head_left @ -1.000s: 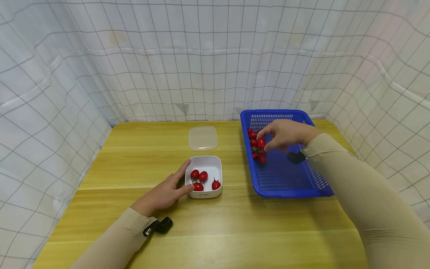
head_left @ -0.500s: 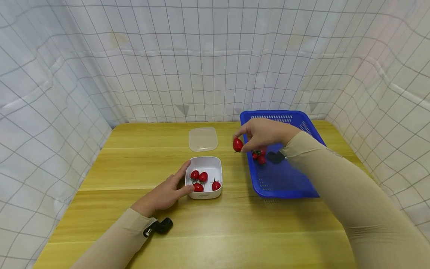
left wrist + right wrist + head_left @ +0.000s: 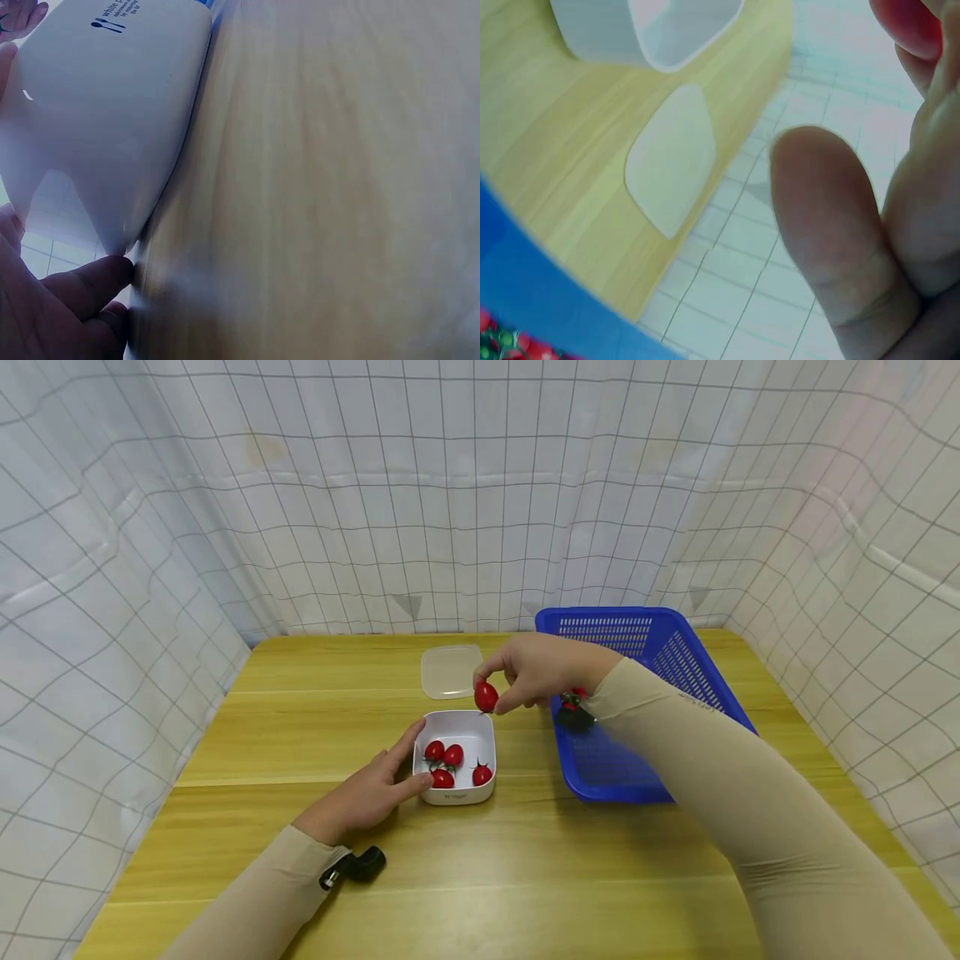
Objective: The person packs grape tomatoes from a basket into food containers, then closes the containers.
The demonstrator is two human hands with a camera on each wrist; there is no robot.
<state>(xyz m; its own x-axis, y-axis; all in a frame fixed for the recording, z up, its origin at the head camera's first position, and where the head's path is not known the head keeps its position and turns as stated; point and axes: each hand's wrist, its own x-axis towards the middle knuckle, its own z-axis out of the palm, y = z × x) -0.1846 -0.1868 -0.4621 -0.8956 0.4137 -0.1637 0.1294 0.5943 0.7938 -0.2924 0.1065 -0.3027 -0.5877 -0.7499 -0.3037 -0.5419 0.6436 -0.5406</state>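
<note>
My right hand (image 3: pixel 536 670) pinches a red cherry tomato (image 3: pixel 486 697) between thumb and fingers, above the far right corner of a small white food box (image 3: pixel 457 796). In the right wrist view this tomato (image 3: pixel 909 26) shows at the top right, partly cut off. My left hand (image 3: pixel 371 789) holds the box at its left side, the thumb over the near left rim and a finger at the far left corner. Several cherry tomatoes (image 3: pixel 453 755) with green stems lie inside. In the left wrist view, fingertips (image 3: pixel 112 274) meet the box's lower corner (image 3: pixel 112 150).
A blue perforated basket (image 3: pixel 615 794) stands to the right, with more cherry tomatoes (image 3: pixel 574 695) at its left side, mostly hidden by my right arm. Behind the box a translucent lid (image 3: pixel 447 670) lies flat on the wooden table (image 3: pixel 315 714). White gridded curtains (image 3: pixel 480 502) surround the table.
My right hand has lifted a cherry tomato out of the blue basket and carried it left, to above the box's far right corner. My left hand and the box have stayed in place.
</note>
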